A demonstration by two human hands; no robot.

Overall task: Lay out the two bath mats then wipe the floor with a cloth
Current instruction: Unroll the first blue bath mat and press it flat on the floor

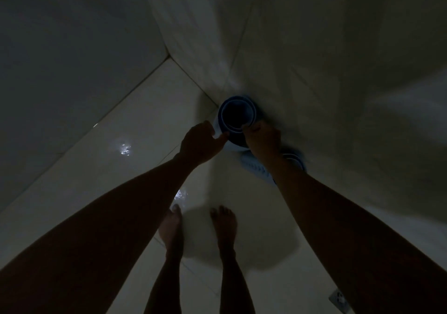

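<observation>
The room is very dim. A rolled blue bath mat (235, 115) stands on end in the floor corner against the wall, seen from above as a ring. My left hand (202, 142) touches its left edge with thumb and fingers around the rim. My right hand (262, 138) grips its right edge. A second rolled blue mat (294, 160) lies just behind my right wrist, with a pale ribbed part (254, 167) showing on the floor. No cloth is visible.
Glossy pale floor tiles (135, 130) reflect small light spots. Tiled walls (314, 47) meet in the corner ahead. My bare feet (222, 224) stand below the mats. A floor drain grate (338, 298) sits at the lower right.
</observation>
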